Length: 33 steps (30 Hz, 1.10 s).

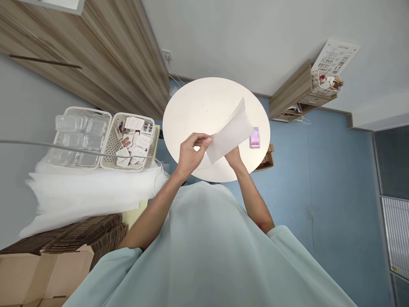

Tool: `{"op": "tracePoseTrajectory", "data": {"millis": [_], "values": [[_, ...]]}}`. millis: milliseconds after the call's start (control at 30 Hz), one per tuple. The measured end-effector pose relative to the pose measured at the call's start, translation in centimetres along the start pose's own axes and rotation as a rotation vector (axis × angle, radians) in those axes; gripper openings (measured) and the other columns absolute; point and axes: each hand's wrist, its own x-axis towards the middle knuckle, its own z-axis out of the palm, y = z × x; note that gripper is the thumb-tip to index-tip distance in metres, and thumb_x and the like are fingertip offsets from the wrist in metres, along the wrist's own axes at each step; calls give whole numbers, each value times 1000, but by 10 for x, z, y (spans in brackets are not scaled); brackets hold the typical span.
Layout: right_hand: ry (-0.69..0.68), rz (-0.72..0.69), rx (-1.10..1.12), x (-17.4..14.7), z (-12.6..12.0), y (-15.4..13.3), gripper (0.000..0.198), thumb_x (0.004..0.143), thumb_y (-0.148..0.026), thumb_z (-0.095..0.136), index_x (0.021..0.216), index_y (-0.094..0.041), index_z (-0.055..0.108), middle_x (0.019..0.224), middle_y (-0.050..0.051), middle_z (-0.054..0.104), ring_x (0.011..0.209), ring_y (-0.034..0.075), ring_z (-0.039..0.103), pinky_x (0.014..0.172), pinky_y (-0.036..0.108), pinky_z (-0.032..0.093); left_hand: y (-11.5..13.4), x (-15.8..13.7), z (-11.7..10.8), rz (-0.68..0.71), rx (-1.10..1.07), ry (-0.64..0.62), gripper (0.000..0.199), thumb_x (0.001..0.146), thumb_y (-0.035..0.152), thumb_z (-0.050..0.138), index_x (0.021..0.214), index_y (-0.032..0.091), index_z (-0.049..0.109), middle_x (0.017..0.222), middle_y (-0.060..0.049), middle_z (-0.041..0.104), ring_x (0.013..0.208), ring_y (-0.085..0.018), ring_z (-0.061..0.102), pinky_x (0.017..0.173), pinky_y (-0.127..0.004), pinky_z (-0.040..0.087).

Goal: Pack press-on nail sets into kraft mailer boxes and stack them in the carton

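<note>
A white sheet of paper (230, 130), slightly curled at its far corner, is tilted above the round white table (188, 100). My left hand (191, 153) pinches the sheet's left edge between thumb and forefinger. Beneath the near right part of the paper is my right hand (234, 157); the sheet hides its fingers, so their grip does not show. A pinkish-purple rectangular item (254, 138), blurred out by pixels, lies on the table to the right of the paper.
At left stand a basket of clear plastic boxes (79, 136) and a basket of small cards and packets (132, 143). White sheeting (92, 187) and folded cardboard (47, 273) lie nearer me. A grey cable (79, 149) crosses there. A wooden cabinet (294, 94) stands back right.
</note>
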Motion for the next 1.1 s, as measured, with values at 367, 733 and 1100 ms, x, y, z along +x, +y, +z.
{"op": "tracePoseTrajectory", "data": {"millis": [367, 733, 1100], "values": [[-20, -15, -78, -6, -1, -6, 58, 72, -67, 94, 106, -22, 78, 107, 8, 83, 109, 33, 77, 94, 49, 65, -8, 0, -13, -118, -190, -163, 52, 75, 65, 96, 96, 22, 76, 101, -7, 82, 98, -25, 78, 94, -40, 65], [69, -32, -137, -13, -5, -5, 41, 81, -58, 89, 102, -23, 81, 105, 6, 82, 112, 31, 74, 100, 47, 62, -11, -3, -19, 32, -164, -124, 44, 83, 60, 91, 81, 22, 67, 101, -7, 78, 97, -22, 76, 92, -39, 66], [177, -88, -179, -18, -5, -6, 22, 91, -47, 77, 96, -26, 79, 103, 2, 79, 100, 24, 72, 96, 43, 63, -20, 0, -18, 86, -142, -101, 37, 87, 58, 90, 86, 24, 77, 96, -5, 75, 92, -20, 74, 83, -37, 66]]}}
